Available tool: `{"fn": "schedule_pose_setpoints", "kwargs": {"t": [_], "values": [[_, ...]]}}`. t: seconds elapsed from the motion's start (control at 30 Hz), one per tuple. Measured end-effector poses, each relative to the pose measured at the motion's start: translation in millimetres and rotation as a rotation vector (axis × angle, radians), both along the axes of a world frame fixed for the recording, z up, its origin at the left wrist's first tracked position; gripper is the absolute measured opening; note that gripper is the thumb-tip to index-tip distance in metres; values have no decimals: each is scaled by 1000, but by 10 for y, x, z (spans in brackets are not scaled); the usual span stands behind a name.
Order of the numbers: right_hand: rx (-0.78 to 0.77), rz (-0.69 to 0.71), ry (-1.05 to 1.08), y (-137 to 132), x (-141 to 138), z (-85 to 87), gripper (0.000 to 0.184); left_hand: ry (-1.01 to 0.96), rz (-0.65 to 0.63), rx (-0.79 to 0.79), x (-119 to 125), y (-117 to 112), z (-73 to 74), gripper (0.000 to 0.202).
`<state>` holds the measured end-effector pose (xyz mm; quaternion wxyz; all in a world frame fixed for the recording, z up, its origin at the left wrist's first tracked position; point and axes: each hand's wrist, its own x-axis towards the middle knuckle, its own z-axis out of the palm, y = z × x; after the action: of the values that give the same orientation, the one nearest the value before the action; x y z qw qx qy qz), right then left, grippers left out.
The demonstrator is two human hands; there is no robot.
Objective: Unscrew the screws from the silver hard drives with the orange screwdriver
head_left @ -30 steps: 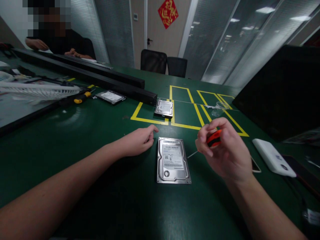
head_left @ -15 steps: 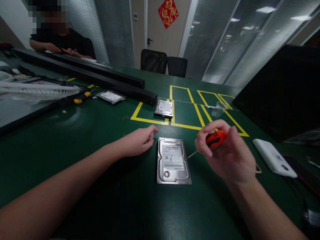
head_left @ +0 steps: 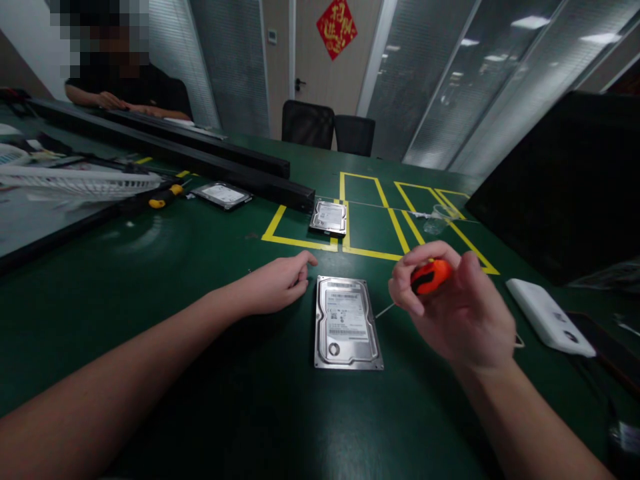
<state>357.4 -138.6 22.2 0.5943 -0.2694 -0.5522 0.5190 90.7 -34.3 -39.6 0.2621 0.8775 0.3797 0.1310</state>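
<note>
A silver hard drive (head_left: 345, 327) with a white label lies flat on the green table in front of me. My left hand (head_left: 285, 283) rests on the table just off its upper left corner, index finger stretched out and the others loosely bent, with nothing visible in it. To the right of the drive, my right hand (head_left: 460, 313) is wrapped round the orange and black handle of a screwdriver (head_left: 430, 277). Its thin shaft slants down to the left, and the tip meets the drive's right edge or the table beside it; I cannot tell which.
Beyond lie a second hard drive (head_left: 329, 217), a third drive (head_left: 223, 195) and a yellow-black screwdriver (head_left: 166, 196). Long black bars (head_left: 210, 160) cross the back left. A white device (head_left: 550, 317) and a black monitor (head_left: 560, 187) stand right. A person (head_left: 130, 87) sits across the table.
Almost nothing differs. The orange screwdriver handle has turned slightly in my right hand, while the hard drive and my left hand stay put. The person across has shifted their hands a little.
</note>
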Motion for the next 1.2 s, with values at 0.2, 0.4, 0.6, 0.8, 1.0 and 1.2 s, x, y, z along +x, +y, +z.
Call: {"fn": "schedule_pose_setpoints", "kwargs": {"t": [0.2,0.4,0.6,0.8,1.0,1.2], "values": [[4,3,-4,18,2,-4,14,1,0,-7,5,4,-2,39],[5,-25,-19,9,3,-6,21,-4,-5,-5,7,2,3,38],[1,-48,-43,20,-1,-4,17,0,-4,-6,1,2,4,38],[-8,-62,-27,14,-13,-17,14,4,-5,0,-2,6,-6,38],[-16,-45,-52,23,-12,4,28,2,-2,0,4,2,-10,39],[-16,-51,-31,9,-27,-9,14,15,0,-5,15,-12,28,39]]}}
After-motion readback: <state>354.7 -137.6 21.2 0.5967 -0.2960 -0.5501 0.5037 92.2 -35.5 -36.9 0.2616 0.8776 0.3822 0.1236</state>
